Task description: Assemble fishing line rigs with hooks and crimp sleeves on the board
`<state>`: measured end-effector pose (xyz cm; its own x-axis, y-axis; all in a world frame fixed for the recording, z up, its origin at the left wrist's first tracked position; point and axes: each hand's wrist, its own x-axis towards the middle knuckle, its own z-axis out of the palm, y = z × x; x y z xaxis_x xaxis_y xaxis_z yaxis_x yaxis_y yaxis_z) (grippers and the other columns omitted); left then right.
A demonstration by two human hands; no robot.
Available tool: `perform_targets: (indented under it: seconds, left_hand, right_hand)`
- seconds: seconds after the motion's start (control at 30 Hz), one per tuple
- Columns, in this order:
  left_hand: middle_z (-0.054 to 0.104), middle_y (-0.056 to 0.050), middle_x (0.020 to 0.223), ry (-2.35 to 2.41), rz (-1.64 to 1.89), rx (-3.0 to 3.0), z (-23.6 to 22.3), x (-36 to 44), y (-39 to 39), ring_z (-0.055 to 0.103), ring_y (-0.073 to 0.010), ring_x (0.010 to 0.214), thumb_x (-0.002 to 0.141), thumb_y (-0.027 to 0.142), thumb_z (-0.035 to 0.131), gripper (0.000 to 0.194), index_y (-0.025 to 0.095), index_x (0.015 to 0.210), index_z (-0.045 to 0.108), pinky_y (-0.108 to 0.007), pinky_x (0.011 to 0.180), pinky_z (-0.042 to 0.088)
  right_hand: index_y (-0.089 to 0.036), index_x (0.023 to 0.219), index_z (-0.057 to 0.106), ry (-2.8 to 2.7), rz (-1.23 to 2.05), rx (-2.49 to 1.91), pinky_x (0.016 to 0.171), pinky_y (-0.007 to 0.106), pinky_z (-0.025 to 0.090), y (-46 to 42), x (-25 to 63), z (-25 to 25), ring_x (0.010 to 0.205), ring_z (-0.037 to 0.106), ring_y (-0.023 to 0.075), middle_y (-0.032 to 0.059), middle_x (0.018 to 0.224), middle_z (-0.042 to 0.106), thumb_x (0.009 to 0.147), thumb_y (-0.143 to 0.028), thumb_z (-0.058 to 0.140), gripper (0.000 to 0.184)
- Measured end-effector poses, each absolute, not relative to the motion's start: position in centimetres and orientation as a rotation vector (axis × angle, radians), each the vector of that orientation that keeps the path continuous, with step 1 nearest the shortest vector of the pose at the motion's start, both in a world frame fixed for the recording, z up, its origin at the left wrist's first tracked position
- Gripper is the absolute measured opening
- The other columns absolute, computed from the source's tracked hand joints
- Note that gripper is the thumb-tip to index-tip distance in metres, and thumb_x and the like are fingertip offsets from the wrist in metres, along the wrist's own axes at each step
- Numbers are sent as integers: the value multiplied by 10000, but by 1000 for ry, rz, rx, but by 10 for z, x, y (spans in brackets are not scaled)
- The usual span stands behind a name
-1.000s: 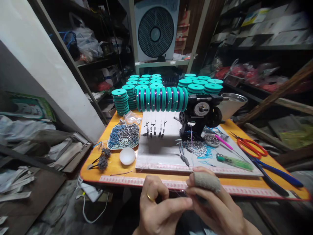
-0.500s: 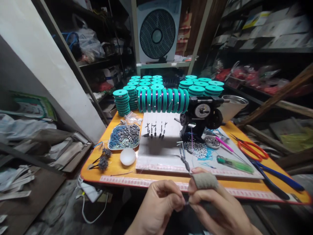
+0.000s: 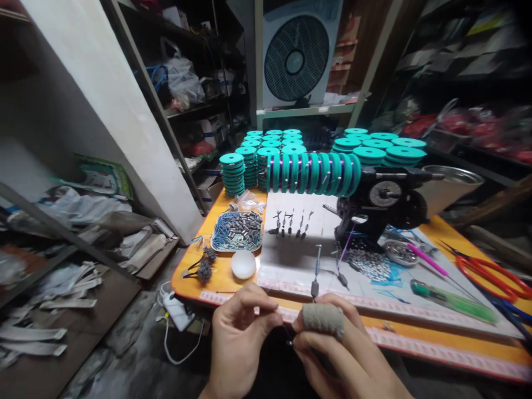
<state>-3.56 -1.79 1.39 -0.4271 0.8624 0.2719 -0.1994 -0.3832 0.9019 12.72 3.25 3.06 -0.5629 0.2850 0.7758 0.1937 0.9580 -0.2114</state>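
The left hand [image 3: 241,343] has thumb and forefinger pinched together, apparently on a thin line [image 3: 285,329] that crosses the short gap to the right hand [image 3: 347,343]. The right fingers are bent together too, seemingly on the same line, though exactly what they enclose is hidden; one wears a grey cloth wrap [image 3: 323,320]. A small dark bit [image 3: 290,342] sits just beside the right fingertips, on their left.

The line looks very light, limp and probably slippery, so a firm fingertip pinch close to the working point should suit it best. Just far of the right fingers stands a grey weight [image 3: 315,288] with a slender blue stem [image 3: 318,263] pointing away to the far side. The weight seems small but dense and hard, the better place to hold; the stem looks easier to bend.

Farther out lies the white board [image 3: 286,266], with a white dome [image 3: 243,265] to its left. Beyond, on the far side, hang the green spools [image 3: 313,173], with the black winder [image 3: 374,194] at their right.
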Motion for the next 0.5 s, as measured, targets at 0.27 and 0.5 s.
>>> perform_targets:
  seconds: [0.27,0.5]
  left_hand:
    - [645,-107,1124,2201,1320,2093,-40,-94,-45,609,-246,1080,920,101,564,350,199,1250,630,-422,967,496]
    - [731,-66,1049,1957,1504,2432,-64,-103,-54,678,-246,1077,846,-17,603,396,235,1136,697,-406,941,566]
  right_hand:
    - [-144,1018,580,-2220,247,-343,852,346,528,39,124,25,929,605,214,102,936,640,826,17,587,251]
    - [-173,979,576,-2152,303,-400,823,258,545,39,130,14,901,638,173,81,944,615,834,-3,584,224]
